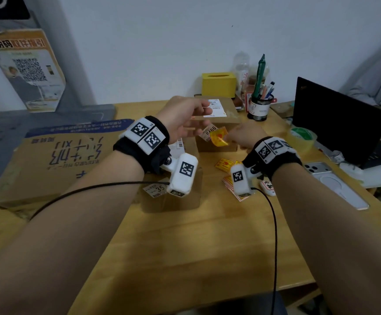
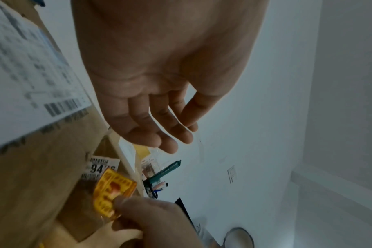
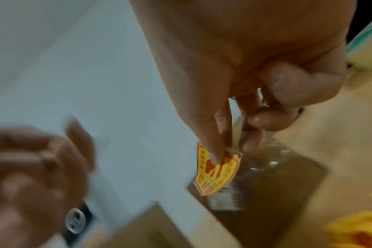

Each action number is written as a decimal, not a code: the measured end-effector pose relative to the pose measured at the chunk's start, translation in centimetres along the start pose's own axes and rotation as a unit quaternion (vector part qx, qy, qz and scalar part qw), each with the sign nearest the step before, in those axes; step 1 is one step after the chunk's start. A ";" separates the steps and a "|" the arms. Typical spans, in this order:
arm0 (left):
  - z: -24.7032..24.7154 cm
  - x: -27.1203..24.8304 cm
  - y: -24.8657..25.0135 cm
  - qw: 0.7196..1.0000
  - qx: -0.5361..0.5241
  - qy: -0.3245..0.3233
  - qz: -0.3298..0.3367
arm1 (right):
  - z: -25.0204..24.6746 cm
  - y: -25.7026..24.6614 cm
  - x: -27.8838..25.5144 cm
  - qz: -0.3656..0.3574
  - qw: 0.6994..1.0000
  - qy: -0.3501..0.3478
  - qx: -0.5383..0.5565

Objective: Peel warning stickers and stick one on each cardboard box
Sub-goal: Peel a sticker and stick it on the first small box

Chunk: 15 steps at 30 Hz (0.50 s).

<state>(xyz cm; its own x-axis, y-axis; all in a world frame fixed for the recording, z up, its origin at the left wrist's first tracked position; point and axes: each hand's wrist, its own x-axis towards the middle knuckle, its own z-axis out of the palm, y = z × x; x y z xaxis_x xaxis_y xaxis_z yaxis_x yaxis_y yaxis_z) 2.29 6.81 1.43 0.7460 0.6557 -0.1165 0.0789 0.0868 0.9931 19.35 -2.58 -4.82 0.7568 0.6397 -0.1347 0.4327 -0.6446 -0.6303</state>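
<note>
My right hand [image 1: 227, 138] pinches a yellow and red warning sticker [image 1: 217, 138] by its edge and holds it in the air in front of the small middle cardboard box [image 1: 217, 147]. The right wrist view shows thumb and forefinger of that hand [image 3: 223, 154] on the sticker [image 3: 218, 174]. My left hand [image 1: 197, 115] hovers open beside it, fingers relaxed and holding nothing, as the left wrist view shows [image 2: 170, 139]. Behind stands a box with a white label [image 1: 229, 110]. A nearer box [image 1: 173, 198] lies under my left wrist. Loose stickers [image 1: 224, 164] lie on the table.
A large flat carton [image 1: 48, 164] lies at the left. On the right are a phone [image 1: 335, 187], a laptop [image 1: 339, 126], a tape roll [image 1: 303, 135] and a pen holder [image 1: 259, 109]. A yellow tissue box [image 1: 218, 84] stands at the wall. The wooden table [image 1: 196, 246] continues toward me.
</note>
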 end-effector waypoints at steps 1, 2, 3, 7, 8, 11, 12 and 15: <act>-0.4 0.0 0.1 1.000 0.002 0.008 0.009 | -0.2 -0.7 -0.1 -0.016 0.999 0.007 0.052; -0.8 0.1 0.2 1.000 0.003 0.018 0.018 | -0.4 -1.3 -0.2 -0.030 0.994 0.014 0.102; -1.3 0.1 0.3 0.999 0.007 0.030 0.028 | -0.4 -1.9 -0.4 -0.039 0.989 0.019 0.145; -3.3 0.9 0.4 0.993 0.025 0.096 0.064 | -0.4 -4.7 -1.9 -0.093 0.960 0.015 0.265; -3.7 1.1 0.3 0.991 0.036 0.109 0.065 | -0.3 -5.3 -2.1 -0.107 0.954 0.012 0.281; -4.8 1.4 -0.1 0.990 0.071 0.109 0.052 | 0.7 -6.5 -2.1 -0.139 0.937 0.002 0.321; -5.0 1.5 -0.3 0.990 0.080 0.101 0.050 | 1.0 -6.8 -2.0 -0.142 0.937 -0.001 0.320; -5.7 1.7 -1.0 0.988 0.100 0.102 0.052 | 1.7 -7.5 -1.7 -0.149 0.937 -0.026 0.315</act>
<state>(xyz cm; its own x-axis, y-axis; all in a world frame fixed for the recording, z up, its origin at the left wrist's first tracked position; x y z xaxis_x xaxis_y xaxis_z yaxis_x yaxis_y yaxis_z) -0.28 12.10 0.19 0.6104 0.7920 0.0060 0.1538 -0.1260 0.9800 13.98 1.94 -1.17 0.6156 0.7826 0.0926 0.2339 -0.0693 -0.9698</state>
